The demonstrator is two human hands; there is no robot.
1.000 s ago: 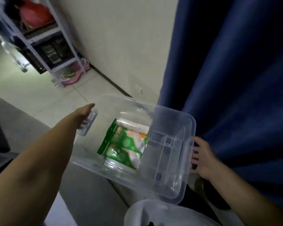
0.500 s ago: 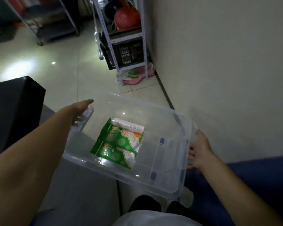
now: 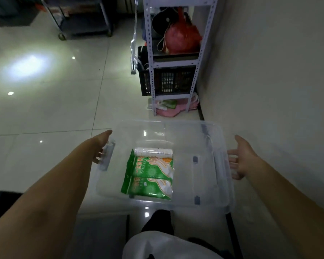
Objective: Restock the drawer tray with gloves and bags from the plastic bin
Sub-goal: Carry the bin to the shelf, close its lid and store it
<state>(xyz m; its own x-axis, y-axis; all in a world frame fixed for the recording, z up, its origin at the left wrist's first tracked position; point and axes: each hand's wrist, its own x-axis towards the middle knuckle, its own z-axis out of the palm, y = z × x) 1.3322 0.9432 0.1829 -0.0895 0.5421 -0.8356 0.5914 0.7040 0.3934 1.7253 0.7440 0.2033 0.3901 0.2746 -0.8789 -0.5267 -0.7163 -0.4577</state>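
I carry a clear plastic bin (image 3: 204, 131) level in front of me, above the tiled floor. My left hand (image 3: 101, 146) grips its left handle, with the fingers curled under the grey clip. On the other side, my right hand (image 3: 240, 157) presses against the bin's right rim, fingers fairly straight and thumb raised. Inside the bin lie two green glove packets (image 3: 150, 176), one overlapping the other. A white roll of bags (image 3: 153, 152) lies across their far end. No drawer tray is in view.
A white metal shelf rack (image 3: 153, 75) stands ahead against the right wall (image 3: 269, 81), holding a red bag (image 3: 181, 36) and a black crate (image 3: 166, 81). A wheeled cart (image 3: 79, 21) is far left. Glossy floor tiles (image 3: 45, 109) spread ahead.
I have turned left, away from the blue curtain, and now face the shelf rack. The bin has levelled out. My right hand's fingers have loosened from the rim.
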